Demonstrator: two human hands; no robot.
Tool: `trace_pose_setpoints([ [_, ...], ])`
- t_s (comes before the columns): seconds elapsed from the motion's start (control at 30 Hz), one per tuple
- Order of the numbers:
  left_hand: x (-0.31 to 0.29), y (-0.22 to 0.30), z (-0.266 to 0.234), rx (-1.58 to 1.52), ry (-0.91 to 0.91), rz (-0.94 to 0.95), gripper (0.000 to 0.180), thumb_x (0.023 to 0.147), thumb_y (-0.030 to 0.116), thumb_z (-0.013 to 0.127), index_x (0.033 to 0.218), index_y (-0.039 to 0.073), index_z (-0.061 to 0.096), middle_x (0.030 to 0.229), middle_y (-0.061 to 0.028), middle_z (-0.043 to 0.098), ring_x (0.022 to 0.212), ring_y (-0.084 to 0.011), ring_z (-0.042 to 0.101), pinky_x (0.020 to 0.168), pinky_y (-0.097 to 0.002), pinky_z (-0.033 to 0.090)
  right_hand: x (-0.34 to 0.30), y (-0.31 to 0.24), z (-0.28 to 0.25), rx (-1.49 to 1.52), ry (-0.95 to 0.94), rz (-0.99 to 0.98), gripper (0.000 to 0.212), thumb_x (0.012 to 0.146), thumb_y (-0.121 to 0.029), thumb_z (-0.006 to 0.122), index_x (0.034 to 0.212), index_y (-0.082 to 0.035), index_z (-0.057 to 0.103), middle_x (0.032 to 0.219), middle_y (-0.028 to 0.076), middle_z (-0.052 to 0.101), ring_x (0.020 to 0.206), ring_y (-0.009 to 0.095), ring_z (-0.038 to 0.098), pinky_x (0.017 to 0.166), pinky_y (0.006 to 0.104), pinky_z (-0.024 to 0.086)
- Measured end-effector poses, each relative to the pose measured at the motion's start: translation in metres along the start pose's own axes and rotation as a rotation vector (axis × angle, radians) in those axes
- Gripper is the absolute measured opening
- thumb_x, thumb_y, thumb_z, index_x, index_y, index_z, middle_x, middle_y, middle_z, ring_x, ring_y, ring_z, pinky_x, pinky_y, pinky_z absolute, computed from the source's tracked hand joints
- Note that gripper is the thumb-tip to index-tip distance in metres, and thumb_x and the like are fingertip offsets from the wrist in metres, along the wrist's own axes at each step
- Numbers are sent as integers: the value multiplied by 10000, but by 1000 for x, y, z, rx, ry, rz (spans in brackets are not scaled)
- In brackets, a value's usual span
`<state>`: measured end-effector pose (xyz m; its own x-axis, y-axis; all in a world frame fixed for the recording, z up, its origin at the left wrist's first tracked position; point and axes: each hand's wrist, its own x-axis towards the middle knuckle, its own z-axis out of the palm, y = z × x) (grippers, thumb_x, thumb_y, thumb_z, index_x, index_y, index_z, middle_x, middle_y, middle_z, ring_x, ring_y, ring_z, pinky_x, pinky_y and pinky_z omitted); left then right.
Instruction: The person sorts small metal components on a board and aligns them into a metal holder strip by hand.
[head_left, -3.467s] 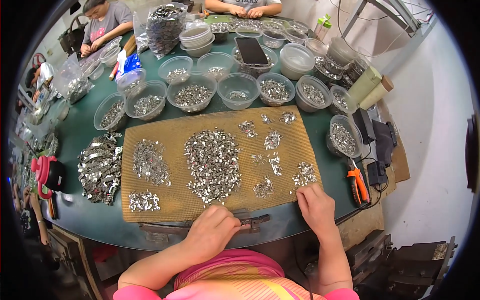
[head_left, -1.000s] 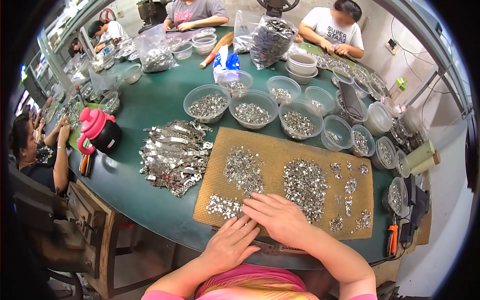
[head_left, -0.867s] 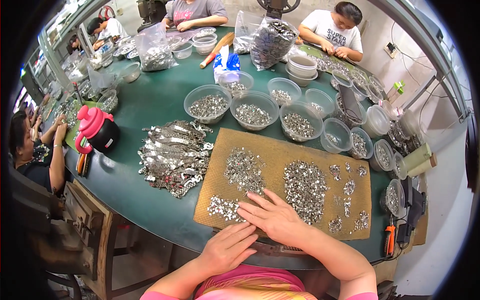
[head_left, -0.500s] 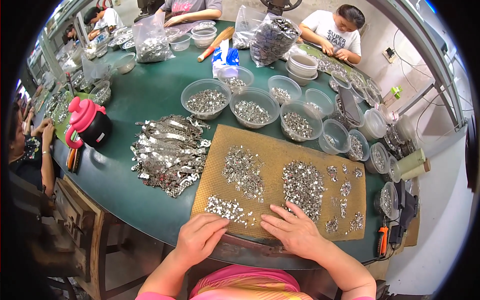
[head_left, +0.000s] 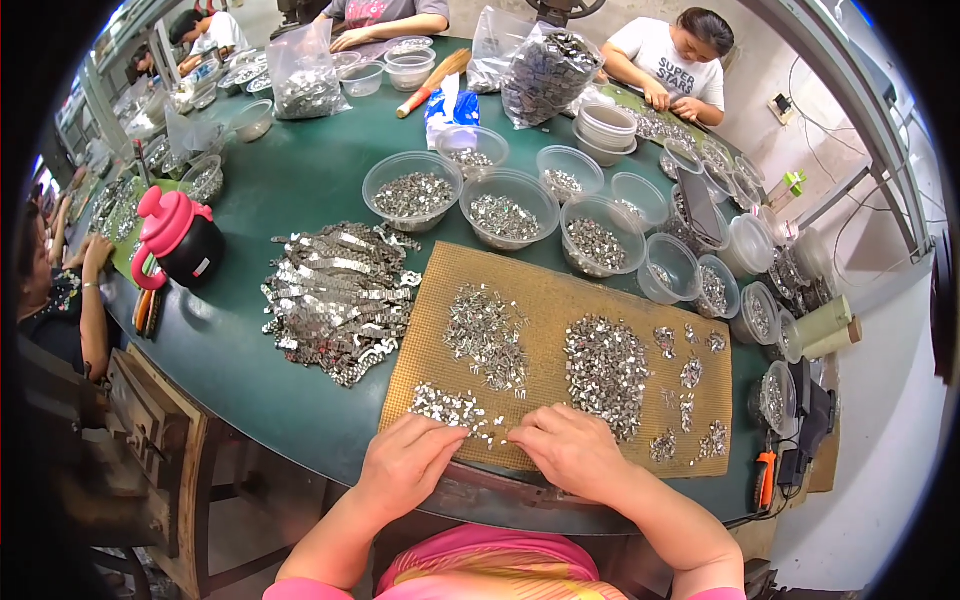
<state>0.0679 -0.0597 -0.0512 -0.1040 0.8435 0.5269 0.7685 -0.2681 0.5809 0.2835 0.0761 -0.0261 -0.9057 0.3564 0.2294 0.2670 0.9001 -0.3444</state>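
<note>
Both of my hands are over the near edge of a tan textured mat (head_left: pixel 550 290). My left hand (head_left: pixel 408 462) is closed in a pinch beside a pile of small shiny metal pieces (head_left: pixel 450 405). With thumb and fingers together, my right hand (head_left: pixel 572 450) pinches a little to the right, its fingertips facing the left ones across a narrow gap. Anything in either pinch is too small to make out. Farther up the mat lie a pile of thin metal clips (head_left: pixel 487 338) and a denser heap of metal bits (head_left: pixel 607 375). Several smaller clusters (head_left: pixel 690 375) sit on its right side.
Linked metal strips (head_left: pixel 340 300) are heaped left of the mat. Clear plastic bowls of parts (head_left: pixel 508 215) line its far side and right. A pink and black jug (head_left: pixel 180 240) stands left, orange-handled pliers (head_left: pixel 765 480) lie right. Co-workers sit around the green table (head_left: pixel 310 180).
My right hand has drawn its spread fingers back from the dense heap into a pinch, nearer the mat's edge. The left hand stays beside the small pile, its fingertips slightly farther right.
</note>
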Motion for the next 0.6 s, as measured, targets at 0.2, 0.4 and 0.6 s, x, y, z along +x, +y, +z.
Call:
trace_pose_setpoints([
  [0.2, 3, 3, 4, 22, -45, 44, 156, 859, 50, 773, 1008, 65, 731, 866, -48, 658, 778, -249, 634, 671, -364, 524, -2, 4, 3, 53, 43, 18, 125, 874, -102, 735, 1000, -103, 730, 967, 37, 678, 870, 242, 670, 724, 370, 559],
  [0.4, 5, 5, 6, 44, -117, 62, 139, 852, 78, 772, 980, 74, 719, 878, -38, 635, 809, -246, 625, 698, -374, 527, 4, -1, 7, 49, 62, 14, 113, 881, -122, 740, 992, -108, 722, 929, 39, 669, 845, 254, 659, 708, 375, 552],
  [0.6, 10, 9, 11, 136, -161, 82, 125, 835, 114, 774, 922, 88, 688, 833, -40, 576, 811, -248, 586, 710, -367, 514, 17, -12, 15, -88, 63, 93, 74, 888, -145, 724, 918, -95, 677, 845, 54, 614, 814, 251, 646, 688, 381, 546],
])
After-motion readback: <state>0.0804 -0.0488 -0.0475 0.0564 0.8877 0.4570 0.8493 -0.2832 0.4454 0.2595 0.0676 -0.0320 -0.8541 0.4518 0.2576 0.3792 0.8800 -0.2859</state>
